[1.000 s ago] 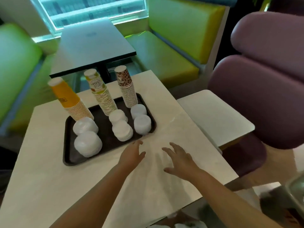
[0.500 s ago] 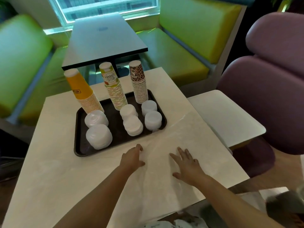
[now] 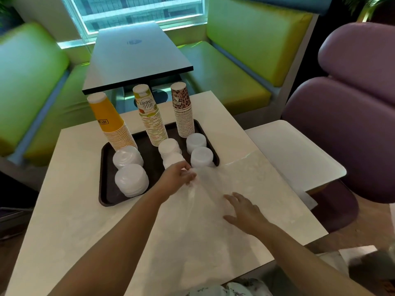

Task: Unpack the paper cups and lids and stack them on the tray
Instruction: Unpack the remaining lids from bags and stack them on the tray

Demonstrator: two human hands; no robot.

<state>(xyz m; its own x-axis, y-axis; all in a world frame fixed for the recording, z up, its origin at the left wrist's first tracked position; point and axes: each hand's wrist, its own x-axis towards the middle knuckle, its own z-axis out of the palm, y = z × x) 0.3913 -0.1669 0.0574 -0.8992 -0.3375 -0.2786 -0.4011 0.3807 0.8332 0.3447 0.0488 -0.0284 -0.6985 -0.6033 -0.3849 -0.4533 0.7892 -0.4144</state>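
Observation:
On the dark brown tray (image 3: 106,197) stand three upside-down cup stacks: orange cups (image 3: 112,124), "Hello Summer" cups (image 3: 150,118) and leopard-print cups (image 3: 183,110). Several piles of white lids (image 3: 131,180) sit in front of them on the tray. A clear plastic bag (image 3: 213,221) lies flat on the pale table. My left hand (image 3: 178,177) pinches the bag's far edge near the tray and lifts it. My right hand (image 3: 243,210) rests flat on the bag with straight fingers.
The pale table (image 3: 64,221) ends close on the right, beside a white side table (image 3: 295,154) and a purple armchair (image 3: 346,116). A dark table (image 3: 136,56) and green benches stand behind the tray.
My left hand has moved forward toward the tray and taken hold of the bag's edge, raising it. My right hand stays flat on the bag. The view has shifted closer.

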